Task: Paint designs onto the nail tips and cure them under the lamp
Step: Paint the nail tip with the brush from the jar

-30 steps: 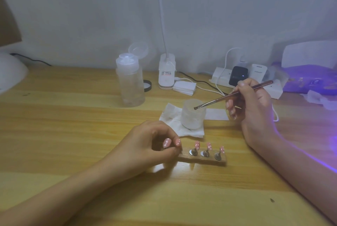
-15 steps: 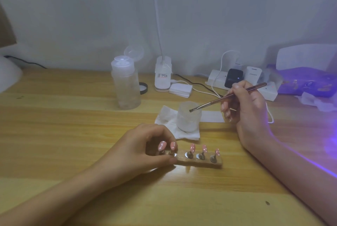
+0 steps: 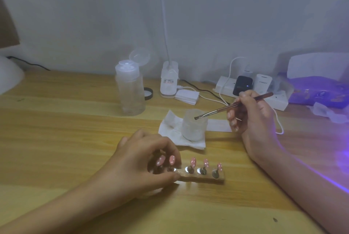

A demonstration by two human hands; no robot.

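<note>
right hand (image 3: 253, 116) pinching slim copper-coloured brush (image 3: 213, 112) — bristles at frosted glass cup (image 3: 192, 130); left hand (image 3: 143, 164) gripping wooden nail-tip holder (image 3: 204, 178) at cup's 6 o'clock.

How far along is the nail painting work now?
Done: pink nail tips on the wooden holder strip show white dots. In hand: the right hand holds the thin copper-coloured brush at the frosted cup; the left hand grips the holder. Left: curing; tips sit away from the purple glow.

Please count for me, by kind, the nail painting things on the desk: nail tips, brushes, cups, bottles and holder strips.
Pink nail tips: 5
Brush: 1
Frosted cup: 1
Clear bottle: 1
Holder strip: 1
Total: 9
</note>
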